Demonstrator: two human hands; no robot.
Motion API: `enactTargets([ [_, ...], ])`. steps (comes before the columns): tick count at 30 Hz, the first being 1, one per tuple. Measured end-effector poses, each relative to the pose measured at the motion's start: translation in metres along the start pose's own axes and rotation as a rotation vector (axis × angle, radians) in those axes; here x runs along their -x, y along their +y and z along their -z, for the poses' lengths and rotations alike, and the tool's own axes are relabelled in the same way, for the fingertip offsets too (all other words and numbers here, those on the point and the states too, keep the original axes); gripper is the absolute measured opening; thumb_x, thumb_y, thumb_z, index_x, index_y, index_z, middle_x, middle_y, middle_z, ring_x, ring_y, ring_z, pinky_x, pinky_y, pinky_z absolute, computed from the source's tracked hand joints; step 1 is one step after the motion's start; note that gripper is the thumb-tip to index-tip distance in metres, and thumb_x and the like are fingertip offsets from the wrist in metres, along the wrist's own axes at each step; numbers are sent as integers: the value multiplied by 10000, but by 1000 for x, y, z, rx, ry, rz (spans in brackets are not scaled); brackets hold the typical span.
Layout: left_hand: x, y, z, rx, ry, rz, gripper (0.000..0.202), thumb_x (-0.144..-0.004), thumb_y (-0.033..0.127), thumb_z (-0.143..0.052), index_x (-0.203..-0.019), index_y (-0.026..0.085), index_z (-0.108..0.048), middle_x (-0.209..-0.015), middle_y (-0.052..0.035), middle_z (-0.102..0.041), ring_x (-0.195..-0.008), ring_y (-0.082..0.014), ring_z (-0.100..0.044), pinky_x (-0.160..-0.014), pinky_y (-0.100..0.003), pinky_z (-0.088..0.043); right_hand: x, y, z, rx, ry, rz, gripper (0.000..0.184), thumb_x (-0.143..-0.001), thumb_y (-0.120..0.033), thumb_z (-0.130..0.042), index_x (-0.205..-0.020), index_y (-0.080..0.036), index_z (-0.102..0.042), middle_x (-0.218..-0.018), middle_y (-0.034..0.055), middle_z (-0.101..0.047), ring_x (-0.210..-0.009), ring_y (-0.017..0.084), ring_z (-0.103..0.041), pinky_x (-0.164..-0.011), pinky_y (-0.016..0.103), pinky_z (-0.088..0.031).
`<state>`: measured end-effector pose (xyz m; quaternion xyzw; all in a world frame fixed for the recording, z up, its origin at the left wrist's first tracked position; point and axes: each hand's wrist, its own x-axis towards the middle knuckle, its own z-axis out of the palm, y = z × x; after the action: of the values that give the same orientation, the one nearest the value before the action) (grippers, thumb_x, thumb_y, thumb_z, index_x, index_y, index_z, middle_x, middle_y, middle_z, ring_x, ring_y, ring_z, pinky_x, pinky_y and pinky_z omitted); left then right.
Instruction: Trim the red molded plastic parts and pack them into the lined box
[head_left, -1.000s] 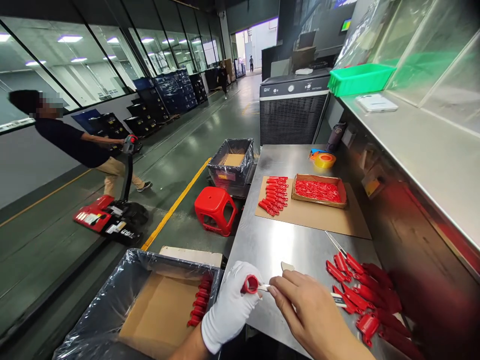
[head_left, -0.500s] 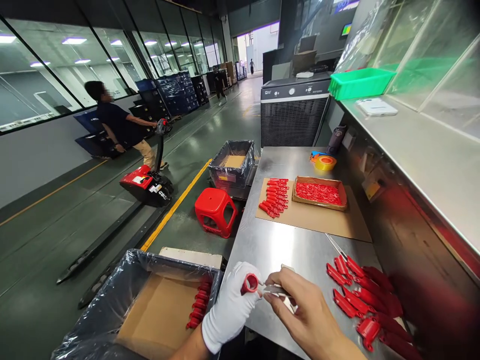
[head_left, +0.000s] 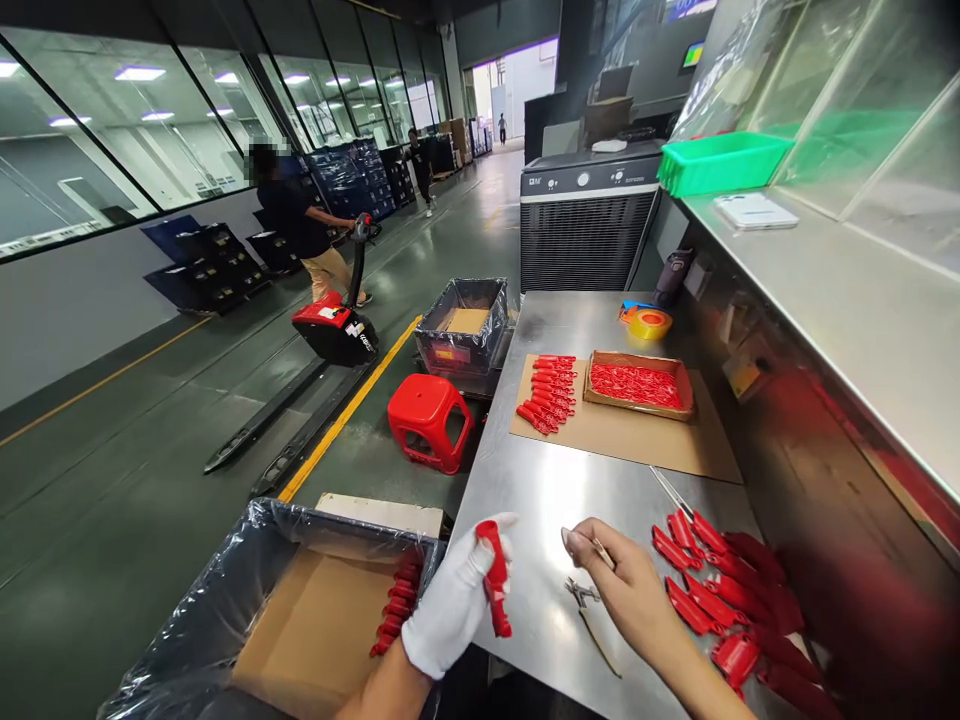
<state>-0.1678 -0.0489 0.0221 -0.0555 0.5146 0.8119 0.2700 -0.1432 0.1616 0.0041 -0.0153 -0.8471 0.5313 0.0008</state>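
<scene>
My left hand (head_left: pixel 454 600), in a white glove, is closed around a red tubular plastic part (head_left: pixel 495 580) held above the front edge of the metal table. To its right, my bare right hand (head_left: pixel 619 570) is pinched closed; a thin, pale sliver shows between its fingers, too small to name. Below that hand, a pair of small pliers (head_left: pixel 585 605) lies on the tabletop. Several more red plastic parts (head_left: pixel 709 580) are piled right of my right hand, with slim metal tweezers (head_left: pixel 670 488) by their far end.
A cardboard sheet (head_left: pixel 637 440) bears a row of red parts (head_left: pixel 551 393) and a shallow box (head_left: pixel 637 408) of small red pieces. Left of the table are a plastic-lined crate (head_left: pixel 259 530), a red stool (head_left: pixel 427 400) and a pallet truck (head_left: pixel 334 330) moved by a person.
My right hand has let go of the pliers, now on the table, and moved away from the left. The red part has turned lengthwise in my left hand. The pallet truck has moved farther off.
</scene>
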Motion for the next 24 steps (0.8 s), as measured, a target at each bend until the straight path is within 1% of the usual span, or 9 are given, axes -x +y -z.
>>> enactTargets([
  [2, -4, -4, 4, 239, 59, 87, 514, -790, 508, -732, -1114, 126, -616, -867, -26, -532, -697, -109, -498, -618, -241, -431, 3, 35, 1, 319, -58, -60, 417, -993, -513, -345, -763, -211, -519, -725, -1, -578, -684, 168, -560, -633, 269, -419],
  [3, -5, -6, 5, 316, 73, 131, 507, -771, 478, -762, -1102, 119, -628, -863, -29, -541, -704, -110, -506, -610, -233, -437, 5, 52, 1, 413, -74, -96, 355, -988, -452, -368, -797, -211, -545, -768, 10, -608, -713, 181, -587, -640, 278, -417],
  [6, -7, -10, 8, 420, 93, 214, 414, -748, 344, -806, -1056, 110, -656, -863, -30, -565, -694, -105, -531, -577, -214, -453, 11, 94, -1, 558, -83, -202, 212, -937, -272, -431, -866, -193, -614, -846, 58, -651, -773, 224, -646, -625, 291, -404],
  [9, -9, -14, 8, 451, 118, 267, 300, -822, 266, -722, -1060, 96, -656, -874, -44, -586, -729, -129, -579, -590, -228, -486, 8, 113, -7, 649, -68, -282, 228, -952, -264, -442, -956, -162, -647, -911, 98, -653, -768, 233, -667, -611, 296, -401],
  [12, -12, -16, 6, 467, 102, 309, 286, -908, 255, -608, -1127, 72, -627, -831, -49, -583, -738, -145, -598, -602, -244, -498, -6, 117, -20, 698, -51, -321, 279, -983, -339, -451, -1050, -141, -636, -991, 120, -632, -805, 233, -671, -634, 302, -408],
  [15, -17, -17, 6, 465, 79, 333, 318, -953, 324, -548, -1135, 71, -612, -798, -41, -577, -659, -123, -564, -561, -237, -480, -21, 117, -37, 712, -36, -334, 226, -957, -322, -520, -1007, -127, -623, -1011, 125, -613, -828, 236, -666, -650, 299, -405],
  [18, -19, -19, 7, 451, 84, 334, 323, -936, 386, -585, -1050, 87, -623, -772, -23, -560, -590, -86, -509, -494, -191, -416, -28, 118, -49, 678, -15, -326, 122, -915, -219, -566, -978, -119, -595, -1006, 134, -621, -829, 232, -664, -646, 287, -394],
  [21, -21, -23, 12, 408, 95, 286, 376, -883, 481, -641, -915, 107, -619, -647, 17, -486, -544, -76, -470, -459, -163, -360, -26, 112, -51, 580, -13, -285, 85, -902, -152, -530, -976, -135, -569, -868, 87, -649, -762, 214, -657, -630, 275, -393],
  [24, -26, -28, 21, 413, 40, 258, 450, -845, 566, -646, -785, 126, -574, -541, 63, -376, -430, -41, -318, -386, -146, -232, -21, 90, -46, 423, -33, -183, 113, -945, -242, -482, -987, -178, -565, -802, 31, -653, -729, 192, -635, -652, 274, -433],
])
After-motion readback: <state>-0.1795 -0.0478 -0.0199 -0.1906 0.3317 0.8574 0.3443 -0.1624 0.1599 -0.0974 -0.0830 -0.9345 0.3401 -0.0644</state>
